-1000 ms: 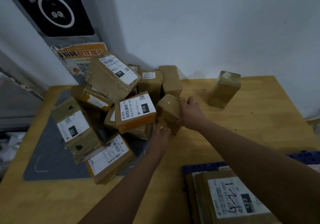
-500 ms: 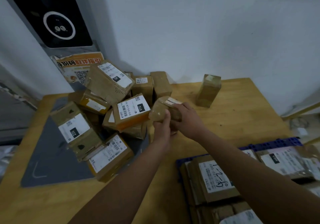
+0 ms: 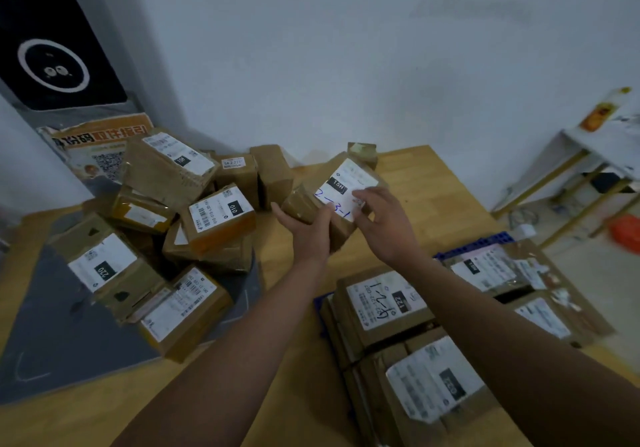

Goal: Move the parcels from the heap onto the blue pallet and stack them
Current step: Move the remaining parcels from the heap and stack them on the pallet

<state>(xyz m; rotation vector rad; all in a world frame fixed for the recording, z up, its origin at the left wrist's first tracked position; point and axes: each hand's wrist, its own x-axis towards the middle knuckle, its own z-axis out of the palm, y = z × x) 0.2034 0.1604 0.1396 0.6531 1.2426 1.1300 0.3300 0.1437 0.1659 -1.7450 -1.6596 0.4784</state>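
The wooden bench (image 3: 443, 197) fills the view. On its left side the heap (image 3: 166, 239) of labelled cardboard parcels lies partly on a grey mat (image 3: 52, 325). At lower right the blue pallet (image 3: 491, 242) carries several stacked parcels (image 3: 388, 304). Between heap and pallet, one small parcel (image 3: 341, 183) with a white label is held tilted above the bench. The left hand (image 3: 308, 232) grips its lower end, and the right hand (image 3: 384, 225) holds its near side, with its fingers curled onto the label.

Two forearms, bare along their visible length, end in bare left hand (image 3: 309, 230) and right hand (image 3: 385, 227).
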